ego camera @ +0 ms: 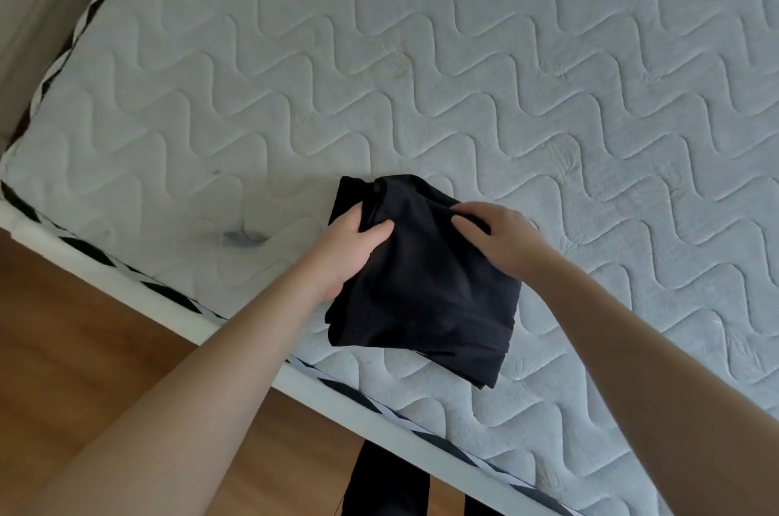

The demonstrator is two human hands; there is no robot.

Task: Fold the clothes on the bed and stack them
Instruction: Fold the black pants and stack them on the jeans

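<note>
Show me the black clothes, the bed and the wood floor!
black garment [425,283], head view, middle of the folded cloth.
mattress [421,52], head view, bare quilted top.
wooden floor [84,326], head view, bare boards.

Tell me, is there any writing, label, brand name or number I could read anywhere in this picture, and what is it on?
None: no word, number, label or brand can be read anywhere in this view.
The black garment, held by the left hand and the right hand, shows no tag or print.
The mattress shows only wavy quilting, and its edge a black and white striped trim, no lettering.
The wooden floor is unmarked.
</note>
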